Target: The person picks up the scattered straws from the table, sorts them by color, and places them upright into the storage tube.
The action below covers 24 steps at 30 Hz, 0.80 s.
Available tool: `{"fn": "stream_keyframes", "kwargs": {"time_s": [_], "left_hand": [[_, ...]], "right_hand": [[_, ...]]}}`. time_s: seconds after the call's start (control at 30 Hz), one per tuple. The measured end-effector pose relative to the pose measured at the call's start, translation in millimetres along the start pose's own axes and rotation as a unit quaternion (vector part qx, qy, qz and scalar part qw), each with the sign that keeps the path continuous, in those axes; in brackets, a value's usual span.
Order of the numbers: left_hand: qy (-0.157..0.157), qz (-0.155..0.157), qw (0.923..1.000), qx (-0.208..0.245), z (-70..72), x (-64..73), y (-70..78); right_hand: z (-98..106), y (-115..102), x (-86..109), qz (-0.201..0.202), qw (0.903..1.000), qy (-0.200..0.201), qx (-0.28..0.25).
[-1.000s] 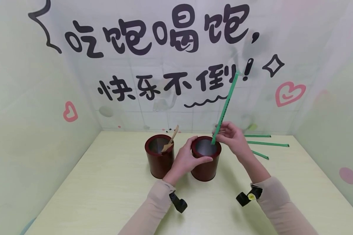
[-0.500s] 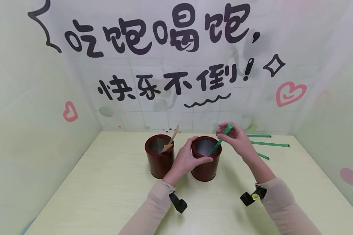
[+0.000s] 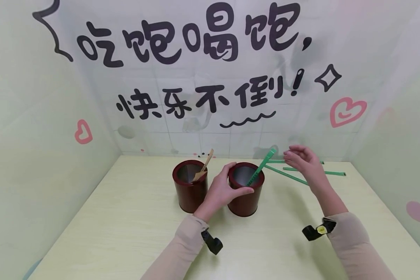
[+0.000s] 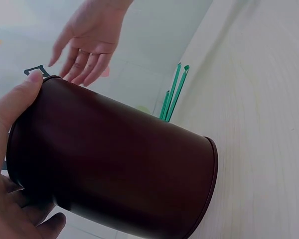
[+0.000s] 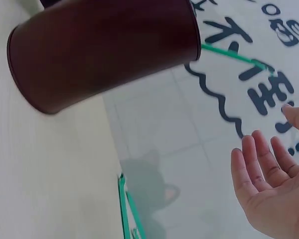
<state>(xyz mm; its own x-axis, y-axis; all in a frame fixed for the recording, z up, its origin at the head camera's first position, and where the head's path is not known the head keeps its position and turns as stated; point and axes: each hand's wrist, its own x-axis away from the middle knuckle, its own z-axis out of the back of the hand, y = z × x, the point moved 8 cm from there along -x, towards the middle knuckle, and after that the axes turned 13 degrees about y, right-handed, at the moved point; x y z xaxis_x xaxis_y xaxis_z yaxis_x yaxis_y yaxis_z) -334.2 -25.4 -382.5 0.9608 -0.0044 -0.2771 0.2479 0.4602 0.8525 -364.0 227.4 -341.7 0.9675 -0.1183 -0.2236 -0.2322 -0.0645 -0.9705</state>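
My left hand (image 3: 224, 190) grips a dark red round can (image 3: 245, 204) near its open top, thumb on the near side and fingers round the far side. In the left wrist view the can's wall (image 4: 114, 159) fills the middle. A long, thin green wrapped stick (image 3: 264, 162) with dark print leans in the can, its upper end sticking out past the right rim. My right hand (image 3: 307, 166) is held in the air right of the can, apart from the stick. In the right wrist view its fingers (image 5: 259, 167) are loosely bent with nothing in them.
Several similar green sticks (image 3: 287, 174) lie on the pale table (image 3: 119, 229) behind and below my right hand. A second dark red can (image 3: 191, 197) stands at left, with a brown paper-like strip (image 3: 208, 160) poking out. A printed wall sheet (image 3: 182, 142) stands behind.
The green stick went down into the can and was let go by my right hand, which then moved away to the right. My left hand has kept its hold on the can.
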Motion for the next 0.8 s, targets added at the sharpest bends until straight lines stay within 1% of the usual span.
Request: {"fn": "stream_keyframes", "kwargs": {"time_s": [0.37,0.43,0.6,0.73,0.8], "left_hand": [[-0.002,0.0,1.0,0.002,-0.4,0.2,0.6],[-0.003,-0.001,1.0,0.0,-1.1,-0.4,-0.3],[0.001,-0.006,1.0,-0.006,-1.2,-1.5,-1.7],[0.004,-0.005,1.0,-0.007,-0.8,-1.4,-2.3],[0.004,-0.005,1.0,-0.006,-1.0,-1.3,-2.1]], "right_hand": [[55,36,-11.7,-0.039,0.9963,0.038,-0.066],[63,43,-12.4,-0.047,0.9958,0.045,-0.065],[81,57,-10.6,-0.062,0.9949,0.07,-0.037],[94,69,-9.0,-0.077,0.9919,0.097,-0.027],[100,75,-8.3,-0.083,0.9902,0.112,-0.011]]}}
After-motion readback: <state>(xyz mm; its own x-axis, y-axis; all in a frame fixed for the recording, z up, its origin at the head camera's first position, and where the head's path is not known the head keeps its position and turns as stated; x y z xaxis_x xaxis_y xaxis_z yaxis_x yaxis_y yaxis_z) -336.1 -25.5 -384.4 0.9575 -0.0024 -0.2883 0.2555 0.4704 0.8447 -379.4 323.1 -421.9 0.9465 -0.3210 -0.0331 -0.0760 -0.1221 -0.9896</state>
